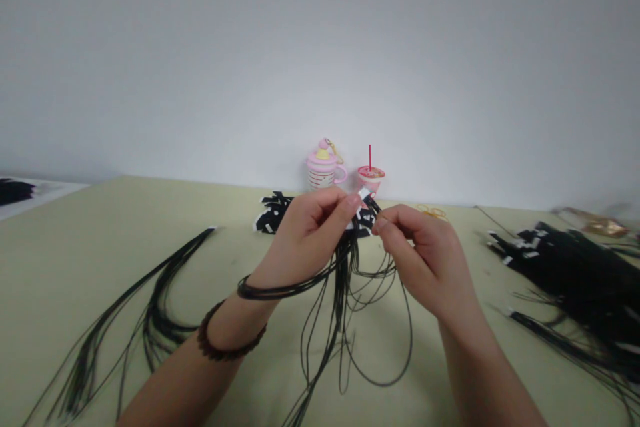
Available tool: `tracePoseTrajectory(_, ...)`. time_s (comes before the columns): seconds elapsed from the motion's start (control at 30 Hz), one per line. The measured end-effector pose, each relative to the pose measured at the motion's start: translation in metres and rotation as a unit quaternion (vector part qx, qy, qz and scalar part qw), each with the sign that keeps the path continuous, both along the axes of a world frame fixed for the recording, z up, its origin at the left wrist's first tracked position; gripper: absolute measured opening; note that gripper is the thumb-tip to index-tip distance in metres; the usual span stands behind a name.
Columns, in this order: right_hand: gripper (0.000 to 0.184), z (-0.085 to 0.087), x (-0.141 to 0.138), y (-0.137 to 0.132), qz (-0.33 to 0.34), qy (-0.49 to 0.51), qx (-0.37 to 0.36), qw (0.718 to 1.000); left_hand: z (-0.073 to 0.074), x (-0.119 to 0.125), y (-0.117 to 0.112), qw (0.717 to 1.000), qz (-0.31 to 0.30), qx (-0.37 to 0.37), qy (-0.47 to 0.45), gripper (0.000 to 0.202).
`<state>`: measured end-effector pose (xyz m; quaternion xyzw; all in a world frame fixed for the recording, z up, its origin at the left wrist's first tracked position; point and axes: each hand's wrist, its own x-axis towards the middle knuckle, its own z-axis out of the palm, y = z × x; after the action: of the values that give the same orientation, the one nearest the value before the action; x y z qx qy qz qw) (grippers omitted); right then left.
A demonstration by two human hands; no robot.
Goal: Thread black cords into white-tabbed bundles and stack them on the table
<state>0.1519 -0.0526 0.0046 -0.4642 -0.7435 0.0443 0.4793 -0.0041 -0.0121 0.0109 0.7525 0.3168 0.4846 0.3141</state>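
Currently mid-handling, I'd judge: cords (341,273) hang over the table (225,203), left hand (313,230) pinched shut near their white tip (365,193), right hand (425,247) pinching a dark end (373,204) beside it. Bundle (170,267) at left, pile (575,267) at right; can't tell which are done.

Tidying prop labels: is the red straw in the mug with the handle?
No, the straw stands in the cup to the right of the mug.
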Motion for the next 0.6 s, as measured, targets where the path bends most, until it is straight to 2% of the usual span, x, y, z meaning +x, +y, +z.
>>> tracePoseTrajectory(0.33,0.02,-0.002,-0.002,0.001,-0.001,0.006,0.009,1.0,0.0,0.0,0.001,1.0,-0.016,-0.018,-0.01,0.03)
tracePoseTrajectory(0.4,0.018,-0.003,-0.003,0.003,-0.005,0.013,0.017,1.0,-0.001,0.0,0.003,0.997,-0.024,-0.041,-0.055,0.028)
tracePoseTrajectory(0.47,0.006,-0.003,-0.003,0.003,-0.018,0.019,0.036,0.999,-0.001,0.0,0.006,0.987,-0.026,-0.091,-0.128,0.027)
tracePoseTrajectory(0.6,0.024,0.0,-0.002,-0.009,-0.084,-0.028,0.155,0.984,0.001,-0.005,0.017,0.945,0.001,-0.196,-0.263,0.025)
